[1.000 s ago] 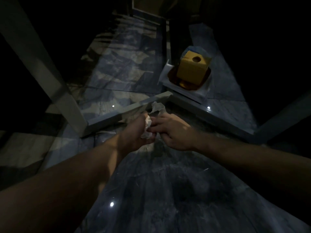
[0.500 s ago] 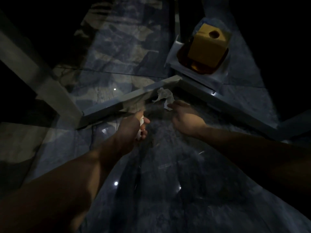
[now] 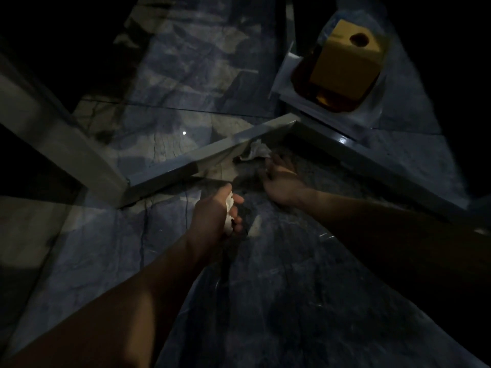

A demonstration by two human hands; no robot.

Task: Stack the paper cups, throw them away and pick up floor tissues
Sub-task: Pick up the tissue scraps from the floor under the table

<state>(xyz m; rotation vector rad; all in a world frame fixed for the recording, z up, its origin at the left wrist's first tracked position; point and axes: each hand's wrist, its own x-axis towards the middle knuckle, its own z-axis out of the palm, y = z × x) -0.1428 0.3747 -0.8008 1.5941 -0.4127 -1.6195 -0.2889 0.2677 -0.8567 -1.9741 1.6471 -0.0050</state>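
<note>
While gathering tissues off the marble floor (image 3: 292, 301), left hand (image 3: 215, 213) curled shut around a white wad (image 3: 228, 208), kept low and close, probably to hold what is collected. Right hand (image 3: 281, 179) open, fingers spread, reaching for a crumpled tissue (image 3: 256, 152) tucked in the corner under the grey frame (image 3: 212, 152); not gripping it, contact unclear in the dim light

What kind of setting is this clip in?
Probably a dim indoor room seen at floor level: glossy marble-patterned floor tiles, a grey metal furniture frame, and a yellow tissue box.
</note>
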